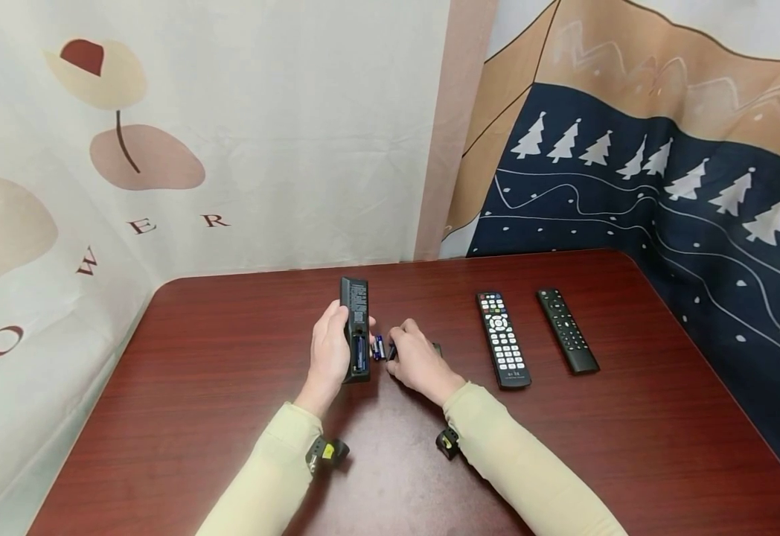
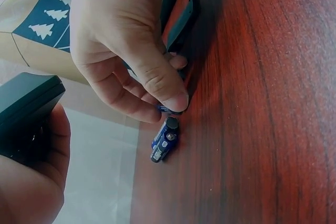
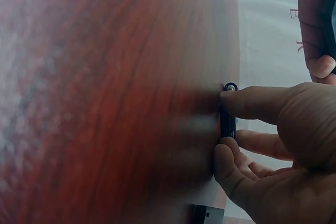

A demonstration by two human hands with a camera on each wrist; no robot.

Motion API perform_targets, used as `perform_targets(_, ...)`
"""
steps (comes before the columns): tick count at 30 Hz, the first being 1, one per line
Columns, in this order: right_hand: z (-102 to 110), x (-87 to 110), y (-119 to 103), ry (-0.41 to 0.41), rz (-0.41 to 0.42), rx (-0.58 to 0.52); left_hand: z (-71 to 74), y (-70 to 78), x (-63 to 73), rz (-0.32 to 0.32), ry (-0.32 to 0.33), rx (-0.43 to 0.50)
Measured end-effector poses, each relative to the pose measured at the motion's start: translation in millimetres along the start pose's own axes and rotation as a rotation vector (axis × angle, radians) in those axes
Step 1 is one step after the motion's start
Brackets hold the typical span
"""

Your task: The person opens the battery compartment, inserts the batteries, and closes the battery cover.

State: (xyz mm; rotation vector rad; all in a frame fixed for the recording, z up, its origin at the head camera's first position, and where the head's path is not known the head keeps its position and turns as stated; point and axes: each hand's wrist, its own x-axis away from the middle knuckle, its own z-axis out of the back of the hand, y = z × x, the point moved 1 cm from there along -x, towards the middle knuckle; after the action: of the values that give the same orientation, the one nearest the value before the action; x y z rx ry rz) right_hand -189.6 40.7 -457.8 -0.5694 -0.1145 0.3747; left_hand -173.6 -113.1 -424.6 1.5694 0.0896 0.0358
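My left hand [image 1: 327, 351] grips a black remote control [image 1: 355, 305], its back turned up and the battery compartment uncovered. Blue shows inside that compartment, where at least one battery [image 1: 360, 351] lies. My right hand [image 1: 419, 357] is low at the table, to the right of the remote. Between its thumb and fingers it pinches a dark battery [image 3: 228, 116] at the tabletop. Loose blue batteries [image 2: 165, 141] lie just beside those fingertips. Partly hidden behind the right hand is a small black piece [image 2: 185, 24], which looks like a battery cover.
To the right, a black remote with white buttons [image 1: 502, 339] lies face up, and a slimmer black remote [image 1: 567, 331] lies beyond it. The reddish-brown table [image 1: 229, 417] meets a printed curtain [image 1: 309, 149] along its back edge.
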Motion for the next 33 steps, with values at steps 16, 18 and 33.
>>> perform_targets(16,3,1.6,2,-0.039,-0.015,0.001,-1.4,-0.2,-0.4,-0.023,0.007,0.003)
perform_targets(18,4,1.9,3,-0.039,-0.01,-0.005,-1.8,-0.4,-0.4,-0.028,0.009,0.005)
perform_targets(33,13,8.3,4,0.079,0.125,-0.075,-2.5,-2.4,-2.5,-0.046,0.014,-0.014)
